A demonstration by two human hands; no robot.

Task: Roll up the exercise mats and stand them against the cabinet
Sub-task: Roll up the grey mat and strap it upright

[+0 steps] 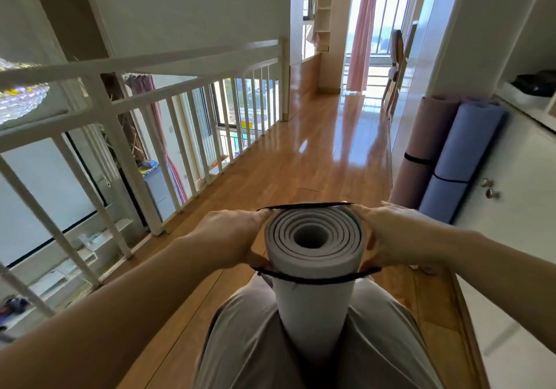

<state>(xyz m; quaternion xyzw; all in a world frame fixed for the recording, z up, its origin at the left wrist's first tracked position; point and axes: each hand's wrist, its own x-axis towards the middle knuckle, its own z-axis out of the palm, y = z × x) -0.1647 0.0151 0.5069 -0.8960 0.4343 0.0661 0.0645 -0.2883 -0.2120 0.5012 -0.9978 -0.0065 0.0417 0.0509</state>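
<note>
Two rolled mats, a pink mat (421,154) and a blue mat (460,160), stand upright against the white cabinet (511,178) at about two o'clock. At six o'clock a grey mat (314,283) stands on end between the person's knees. A stretched black strap (313,279) loops its top. Left hand (237,238) at nine o'clock and right hand (388,235) at three o'clock flank the roll, fingers (359,212) curled, pulling the strap outward.
</note>
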